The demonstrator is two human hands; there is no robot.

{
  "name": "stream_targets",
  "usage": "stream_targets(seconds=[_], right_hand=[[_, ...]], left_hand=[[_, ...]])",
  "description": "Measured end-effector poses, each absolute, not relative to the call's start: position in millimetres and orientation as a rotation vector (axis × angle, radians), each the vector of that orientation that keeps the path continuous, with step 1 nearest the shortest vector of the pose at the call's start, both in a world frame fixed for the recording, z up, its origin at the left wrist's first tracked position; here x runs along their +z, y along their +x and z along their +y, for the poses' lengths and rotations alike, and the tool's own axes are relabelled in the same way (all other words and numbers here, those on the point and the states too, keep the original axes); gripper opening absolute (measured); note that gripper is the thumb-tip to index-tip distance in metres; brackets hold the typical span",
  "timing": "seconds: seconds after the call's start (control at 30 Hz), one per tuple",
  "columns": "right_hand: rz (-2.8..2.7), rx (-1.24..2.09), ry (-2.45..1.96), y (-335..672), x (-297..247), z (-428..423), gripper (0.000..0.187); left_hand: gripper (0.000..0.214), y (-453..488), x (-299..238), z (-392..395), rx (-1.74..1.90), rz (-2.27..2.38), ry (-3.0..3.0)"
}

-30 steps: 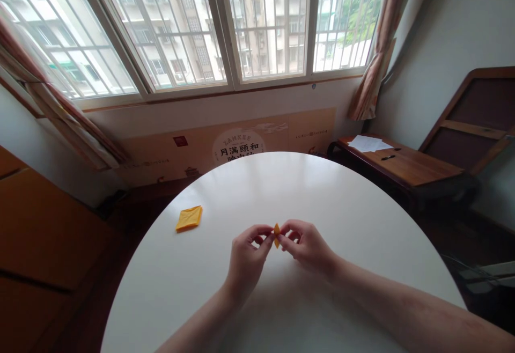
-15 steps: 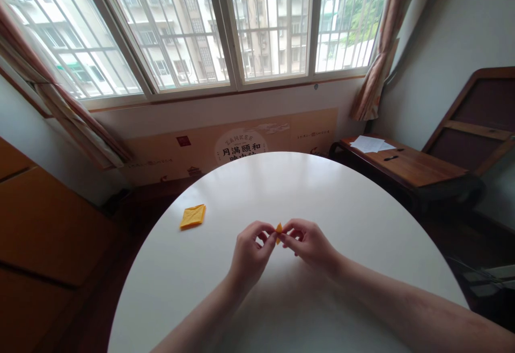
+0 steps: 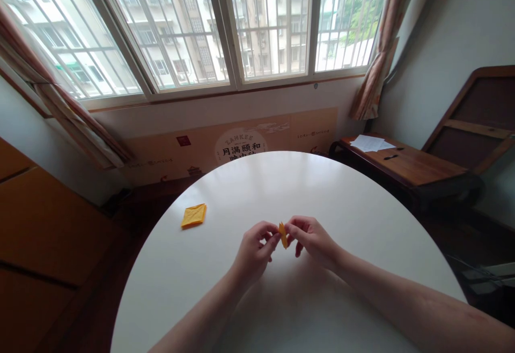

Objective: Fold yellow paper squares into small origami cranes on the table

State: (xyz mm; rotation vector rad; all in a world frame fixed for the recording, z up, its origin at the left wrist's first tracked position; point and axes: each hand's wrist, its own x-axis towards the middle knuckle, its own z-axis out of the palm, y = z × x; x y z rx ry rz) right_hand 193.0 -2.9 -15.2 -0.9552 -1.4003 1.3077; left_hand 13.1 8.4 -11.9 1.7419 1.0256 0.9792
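Note:
A small piece of folded yellow paper (image 3: 283, 235) is held upright just above the white round table (image 3: 257, 181). My left hand (image 3: 257, 247) pinches its left side between thumb and fingertips. On its other side, the thumb and forefinger of my right hand (image 3: 311, 239) are closed at the upper edge, with the remaining fingers curled below. The paper's exact folds are too small to make out. A flat, square folded yellow packet (image 3: 193, 216) lies on the table to the left, apart from both hands.
Beyond the table's far edge, a printed cardboard panel (image 3: 177, 154) leans under the barred window (image 3: 269, 26). At the right stands a low wooden table (image 3: 426, 168) with white paper sheets (image 3: 368, 142) on it. An orange-brown cabinet (image 3: 36, 219) is at the left.
The small yellow paper has turned and tilted, so more of its face shows. My right hand has shifted slightly up and right, and its lower fingers have loosened.

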Motion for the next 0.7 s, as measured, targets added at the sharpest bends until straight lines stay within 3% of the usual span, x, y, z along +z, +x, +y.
stream_targets(seconds=[0.13,0.33,0.7], right_hand=[[-1.419,1.302,-0.983,194.6,-14.3,-3.6,0.04],[-1.617,1.014,-1.042,195.8,-16.6,-5.9,0.019],[-1.694,0.874,-1.013,194.0,-21.4,-9.6,0.031]], left_hand=[[0.021,14.0,-13.8,9.1,0.952,1.023,1.674],[0.028,15.1,-20.3,12.5,0.911,0.997,1.587],[0.025,20.8,-11.7,3.4,0.945,1.051,1.498]])
